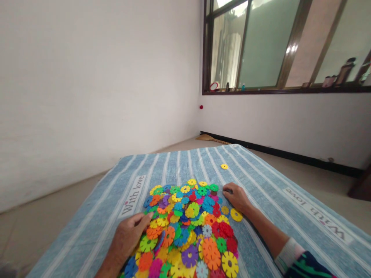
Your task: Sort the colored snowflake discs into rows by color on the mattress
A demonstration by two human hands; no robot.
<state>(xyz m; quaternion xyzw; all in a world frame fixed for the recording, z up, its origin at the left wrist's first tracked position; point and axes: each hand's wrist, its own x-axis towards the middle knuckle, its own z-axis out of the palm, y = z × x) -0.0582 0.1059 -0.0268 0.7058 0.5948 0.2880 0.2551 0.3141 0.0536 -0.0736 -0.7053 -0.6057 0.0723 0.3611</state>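
A broad pile of flat notched plastic discs (189,256), in many colours, lies in front of me on a striped cloth. At the pile's left edge is my left hand (129,233), with thumb and bent fingers drawn together against the discs; anything between them is hidden. My right hand (237,197) rests on the cloth just beyond the pile's upper right edge. Its fingers are curled in towards the thumb, and I cannot make out what they hold, if anything. Close below its wrist lies a yellow disc (236,215).
The blue-and-white striped cloth (95,227) covers the table, with "With love" printed on both sides. A lone yellow disc (224,166) lies towards the far edge. Behind are white walls, a window (266,46) with small bottles on its sill, and a broom (206,137) on the floor.
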